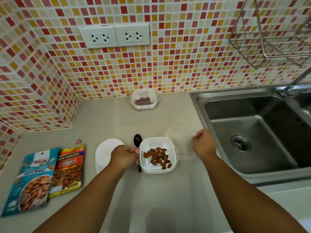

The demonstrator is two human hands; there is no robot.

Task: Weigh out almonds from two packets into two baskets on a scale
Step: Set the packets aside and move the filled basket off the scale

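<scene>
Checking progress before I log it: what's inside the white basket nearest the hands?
The near white basket holds a loose, mostly single layer of almonds on its slotted floor. Whatever lies beneath the basket is covered, apart from a black spoon passing under its left edge.

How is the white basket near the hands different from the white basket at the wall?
The near basket sits between both hands, the left hand gripping its edge; the far basket stands alone against the tiled wall. The near basket's almonds lie spread out; the far basket's lie bunched together. Both are white, slotted and hold almonds.
</scene>
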